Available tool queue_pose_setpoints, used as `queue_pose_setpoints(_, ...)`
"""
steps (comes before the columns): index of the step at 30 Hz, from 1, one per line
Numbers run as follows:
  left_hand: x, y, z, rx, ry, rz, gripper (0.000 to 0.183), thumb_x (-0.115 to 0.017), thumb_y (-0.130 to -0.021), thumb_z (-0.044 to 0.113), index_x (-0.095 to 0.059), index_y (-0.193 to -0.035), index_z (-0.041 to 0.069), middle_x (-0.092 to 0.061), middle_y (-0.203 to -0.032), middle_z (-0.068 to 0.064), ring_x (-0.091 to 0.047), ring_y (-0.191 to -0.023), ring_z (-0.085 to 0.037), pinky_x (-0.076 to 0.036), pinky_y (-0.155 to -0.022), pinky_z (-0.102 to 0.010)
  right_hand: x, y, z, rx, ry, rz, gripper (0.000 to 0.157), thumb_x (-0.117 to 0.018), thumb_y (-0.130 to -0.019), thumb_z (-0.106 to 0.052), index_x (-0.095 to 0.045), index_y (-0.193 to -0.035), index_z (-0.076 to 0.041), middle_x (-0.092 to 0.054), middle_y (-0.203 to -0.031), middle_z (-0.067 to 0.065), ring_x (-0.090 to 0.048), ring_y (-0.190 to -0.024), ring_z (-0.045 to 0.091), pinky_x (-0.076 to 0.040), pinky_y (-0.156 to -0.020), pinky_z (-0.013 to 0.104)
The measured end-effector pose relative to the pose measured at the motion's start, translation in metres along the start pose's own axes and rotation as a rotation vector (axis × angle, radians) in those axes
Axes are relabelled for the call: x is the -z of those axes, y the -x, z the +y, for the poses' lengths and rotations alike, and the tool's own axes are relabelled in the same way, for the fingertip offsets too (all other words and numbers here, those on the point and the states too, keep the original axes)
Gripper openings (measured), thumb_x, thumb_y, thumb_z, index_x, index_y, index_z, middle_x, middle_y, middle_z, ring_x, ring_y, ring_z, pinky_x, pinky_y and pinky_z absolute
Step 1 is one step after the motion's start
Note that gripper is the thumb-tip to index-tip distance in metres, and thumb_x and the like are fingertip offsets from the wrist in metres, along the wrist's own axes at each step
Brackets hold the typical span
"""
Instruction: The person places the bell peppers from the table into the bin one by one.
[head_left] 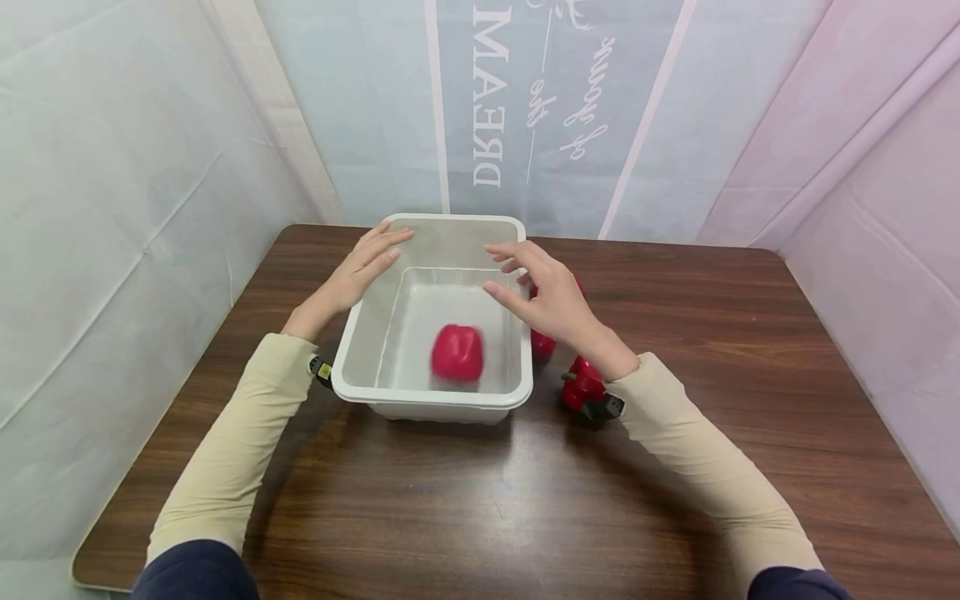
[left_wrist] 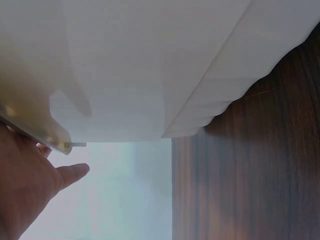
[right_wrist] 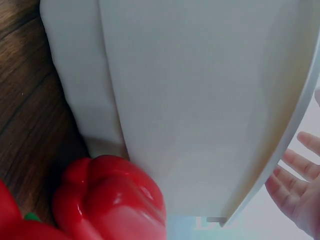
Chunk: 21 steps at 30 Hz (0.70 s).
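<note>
A white plastic bin (head_left: pixel 431 398) stands on the table with one red bell pepper (head_left: pixel 457 353) on its floor, a little blurred, near the front wall. My left hand (head_left: pixel 360 271) is at the bin's left rim, fingers extended over the opening and holding nothing. Over the right rim, my right hand (head_left: pixel 555 296) hovers with loosely spread fingers and nothing in its grasp. Beside the bin's right wall sit more red bell peppers (right_wrist: pixel 110 200), partly hidden by the right hand and wrist in the head view. One of them (head_left: pixel 581 383) shows a green stem.
The dark wooden table (head_left: pixel 450 500) runs back to a pale blue printed curtain (head_left: pixel 375 108). White cloth walls (head_left: pixel 112 208) enclose both sides. A small black wrist camera (head_left: pixel 612 406) overlaps the nearest outside pepper in the head view.
</note>
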<state>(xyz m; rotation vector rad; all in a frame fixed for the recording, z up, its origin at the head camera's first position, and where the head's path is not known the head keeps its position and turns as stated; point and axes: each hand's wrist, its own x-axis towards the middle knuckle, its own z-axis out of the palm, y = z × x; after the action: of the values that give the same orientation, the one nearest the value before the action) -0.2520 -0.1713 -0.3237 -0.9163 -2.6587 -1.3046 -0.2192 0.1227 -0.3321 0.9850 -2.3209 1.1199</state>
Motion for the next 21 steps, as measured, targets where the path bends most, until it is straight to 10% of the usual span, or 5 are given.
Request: queue_pose_setpoints(21, -0.001, -0.002, -0.003, 0.01, 0.04, 0.001, 0.042, -0.037, -0.096, 0.007, -0.04, -0.135, -0.007, -0.034, -0.143, -0.025, -0.007, -0.141, -0.039, -0.005, -0.111, -0.058, 0.012, 0.008, 0.013, -0.011, 0.024, 0.045, 0.04, -0.066, -0.085, -0.018, -0.058, -0.124, -0.015, -0.06, -0.115, 0.002, -0.057, -0.099, 0.019, -0.052, -0.075, 0.036)
